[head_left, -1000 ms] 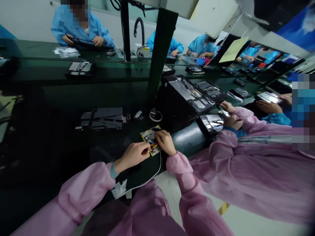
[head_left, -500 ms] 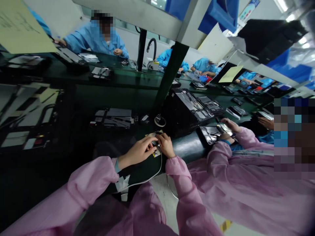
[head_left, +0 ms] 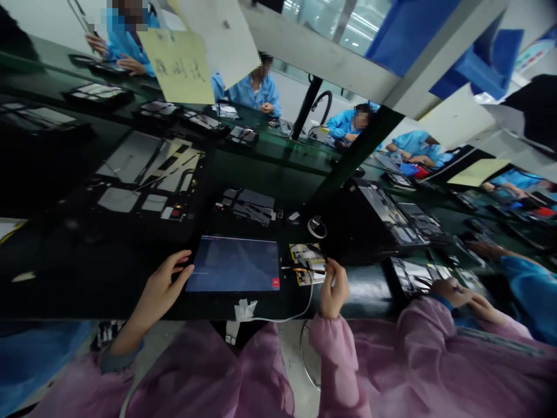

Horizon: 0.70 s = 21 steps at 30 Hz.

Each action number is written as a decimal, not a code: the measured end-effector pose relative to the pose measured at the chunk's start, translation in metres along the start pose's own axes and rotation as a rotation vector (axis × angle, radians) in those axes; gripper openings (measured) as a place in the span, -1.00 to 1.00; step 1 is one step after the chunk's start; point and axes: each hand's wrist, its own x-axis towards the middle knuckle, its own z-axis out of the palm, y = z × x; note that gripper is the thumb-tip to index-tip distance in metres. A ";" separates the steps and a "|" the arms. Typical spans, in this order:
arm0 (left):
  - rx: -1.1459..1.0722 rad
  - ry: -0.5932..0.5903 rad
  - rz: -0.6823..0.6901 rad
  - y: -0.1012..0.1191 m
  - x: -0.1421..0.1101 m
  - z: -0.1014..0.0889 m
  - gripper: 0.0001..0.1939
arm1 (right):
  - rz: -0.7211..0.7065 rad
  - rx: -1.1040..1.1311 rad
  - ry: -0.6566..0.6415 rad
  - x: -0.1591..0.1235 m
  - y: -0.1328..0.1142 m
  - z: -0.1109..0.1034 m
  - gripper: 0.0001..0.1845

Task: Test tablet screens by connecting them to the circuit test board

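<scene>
Hands sit well apart on the counter. The left hand lies open, its arm angled in from the lower left, with its fingertips touching the left edge of a dark display panel lying flat. The right hand stands upright and bunched, just beside a yellow-taped circuit board right of the panel; whether it grips anything, I cannot tell. A white cable runs along the counter's near edge.
</scene>
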 end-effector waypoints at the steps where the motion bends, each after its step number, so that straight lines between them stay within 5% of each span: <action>1: -0.007 -0.006 -0.012 -0.005 0.000 0.004 -0.40 | -0.089 0.019 -0.077 -0.010 -0.021 -0.002 -0.69; 4: -0.011 -0.031 0.034 -0.009 0.007 0.018 -0.37 | -0.381 0.106 -0.471 -0.042 -0.080 0.003 -0.67; 6: -0.008 -0.043 0.074 -0.006 0.011 0.023 -0.37 | -0.478 0.127 -0.604 -0.057 -0.102 0.016 -0.64; 12: -0.029 -0.087 0.092 0.008 0.013 0.023 -0.38 | -0.147 -0.026 -0.312 -0.075 -0.082 0.043 -0.52; 21: -0.173 -0.128 -0.094 -0.001 0.007 0.020 -0.42 | 0.047 -0.070 -0.320 -0.097 -0.071 0.044 -0.33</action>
